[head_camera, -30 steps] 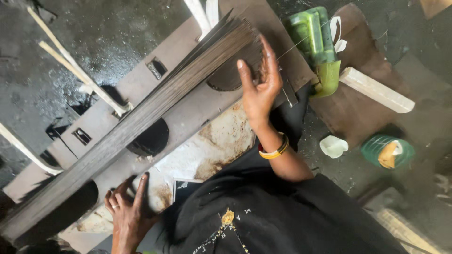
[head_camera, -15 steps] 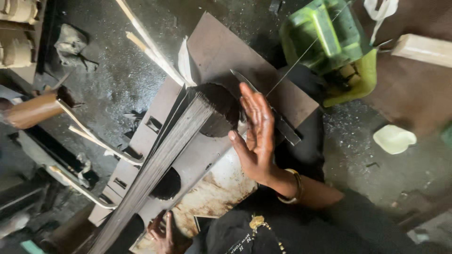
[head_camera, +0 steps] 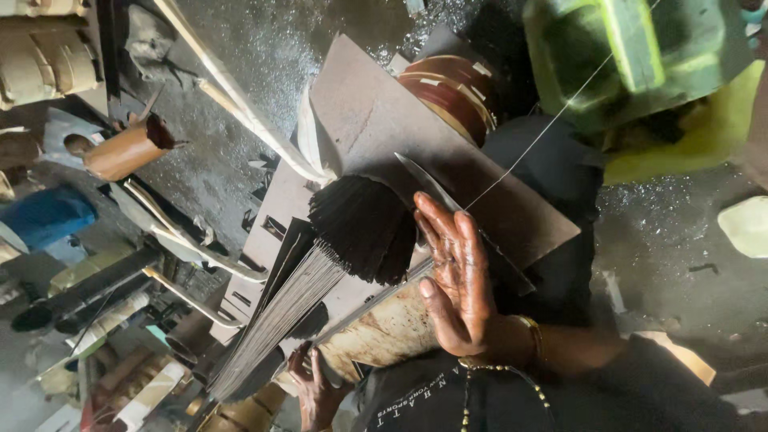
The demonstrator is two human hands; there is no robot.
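At about nine o'clock a brown cardboard tube (head_camera: 124, 150) lies on the dark gritty floor (head_camera: 240, 64), with a blue cloth bundle (head_camera: 44, 218) just below it. Toward seven o'clock the person's left hand (head_camera: 314, 390) rests against the lower end of a long bundle of thin dark sticks (head_camera: 320, 280), its fingers spread a little and touching the sticks and the board beneath; whether it grips anything cannot be told. The bundle runs from seven o'clock up to the centre, where its blunt end fans out into a dark round face. It lies on a brown cardboard sheet (head_camera: 376, 112). Right of centre the right hand (head_camera: 456, 284) is held flat and open, fingers straight and close together, palm pressed beside the bundle's end, holding nothing. A thin thread (head_camera: 552, 128) slants up toward a green plastic can (head_camera: 632, 56) at one o'clock
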